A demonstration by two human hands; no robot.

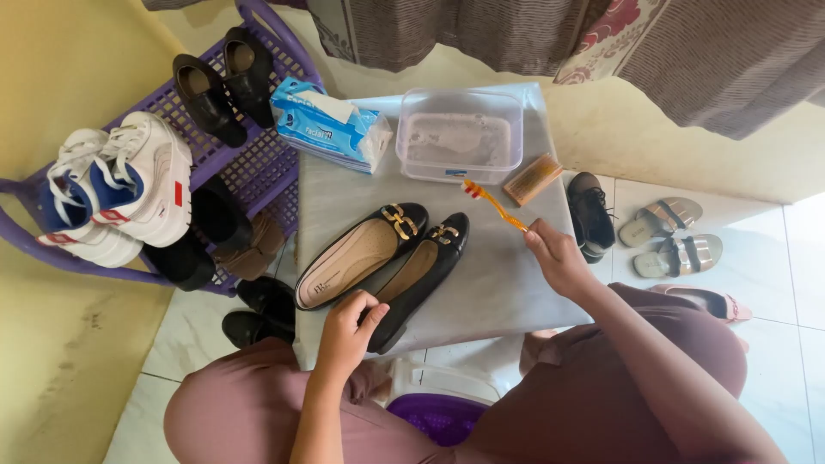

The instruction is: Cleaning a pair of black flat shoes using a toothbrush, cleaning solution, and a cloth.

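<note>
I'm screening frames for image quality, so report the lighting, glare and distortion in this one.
Head view: soft daylight, brightest on the floor tiles at right; mild sheen on the black flats under the left hand; the toothbrush in the right hand is sharp; wide-angle lens bends the purple rack and walls at the edges.

2 black flats (387, 258), 1 toothbrush (492, 204), 1 tub (460, 135), 2 sandals (670, 232).

Left hand's (346, 331) fingers (371, 307) over black flat's (421, 279) heel; purple basket (438, 418) behind lap.
</note>
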